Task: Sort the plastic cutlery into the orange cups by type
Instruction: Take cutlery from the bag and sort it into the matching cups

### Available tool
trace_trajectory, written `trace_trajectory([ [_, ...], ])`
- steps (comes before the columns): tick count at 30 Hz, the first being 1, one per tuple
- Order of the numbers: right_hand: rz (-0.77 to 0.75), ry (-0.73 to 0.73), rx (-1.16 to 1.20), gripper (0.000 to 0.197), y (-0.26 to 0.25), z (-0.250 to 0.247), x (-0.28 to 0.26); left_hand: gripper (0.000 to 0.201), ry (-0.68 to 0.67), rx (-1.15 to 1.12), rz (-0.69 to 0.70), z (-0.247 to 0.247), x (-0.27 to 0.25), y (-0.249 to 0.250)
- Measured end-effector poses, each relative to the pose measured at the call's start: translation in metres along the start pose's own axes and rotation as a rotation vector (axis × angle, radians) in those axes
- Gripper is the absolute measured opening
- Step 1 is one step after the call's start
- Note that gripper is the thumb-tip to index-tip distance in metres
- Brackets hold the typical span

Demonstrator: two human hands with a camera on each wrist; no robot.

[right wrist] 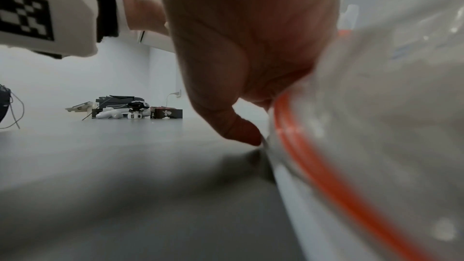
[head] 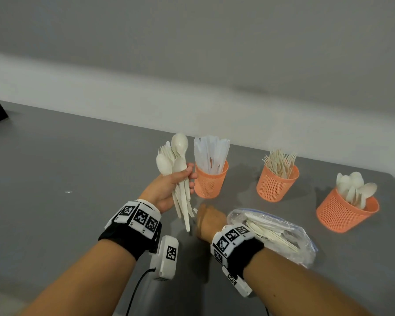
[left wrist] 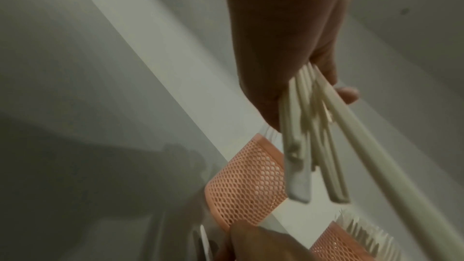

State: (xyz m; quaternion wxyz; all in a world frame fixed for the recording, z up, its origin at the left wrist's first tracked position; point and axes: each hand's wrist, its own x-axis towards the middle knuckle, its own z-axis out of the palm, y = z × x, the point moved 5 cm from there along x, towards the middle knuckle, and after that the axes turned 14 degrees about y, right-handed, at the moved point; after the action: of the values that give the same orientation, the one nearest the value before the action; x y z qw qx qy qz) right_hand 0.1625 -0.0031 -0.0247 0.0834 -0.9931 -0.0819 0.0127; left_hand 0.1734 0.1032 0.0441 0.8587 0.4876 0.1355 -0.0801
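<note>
Both forearms are bare, with no sleeves. Each wrist wears a black fabric band topped by a ring of white blocks printed with black-and-white square markers. A white camera housing with its own marker hangs under the left wrist, trailing a black cable; the right wrist carries what looks like the same unit.

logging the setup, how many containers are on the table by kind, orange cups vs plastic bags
orange mesh cups: 3, holding knives, forks and spoons
clear plastic bags: 1, lying by the right hand
total: 4
</note>
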Motion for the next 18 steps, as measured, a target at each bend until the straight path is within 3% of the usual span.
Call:
trace_trajectory([
  [5,-0.071,-0.039,0.035,0.030,0.004,-0.011,-0.001,0.013,-0.024,0.010,-0.036,0.005,-0.001,0.001],
  [8,-0.034,0.010,0.324,0.022,0.006,-0.035,0.008,0.013,-0.019,0.009,-0.043,0.003,0.000,0.002],
  [11,0.008,0.240,0.628,0.014,0.014,-0.088,0.024,0.012,-0.003,0.006,-0.030,-0.002,0.001,0.003],
  [15,0.012,0.779,0.933,0.009,0.031,-0.172,0.032,0.008,-0.028,0.023,-0.016,-0.001,0.001,0.001],
  [18,-0.039,0.976,0.914,0.011,0.036,-0.190,0.037,0.009,-0.097,0.068,-0.024,0.006,-0.003,-0.002],
])
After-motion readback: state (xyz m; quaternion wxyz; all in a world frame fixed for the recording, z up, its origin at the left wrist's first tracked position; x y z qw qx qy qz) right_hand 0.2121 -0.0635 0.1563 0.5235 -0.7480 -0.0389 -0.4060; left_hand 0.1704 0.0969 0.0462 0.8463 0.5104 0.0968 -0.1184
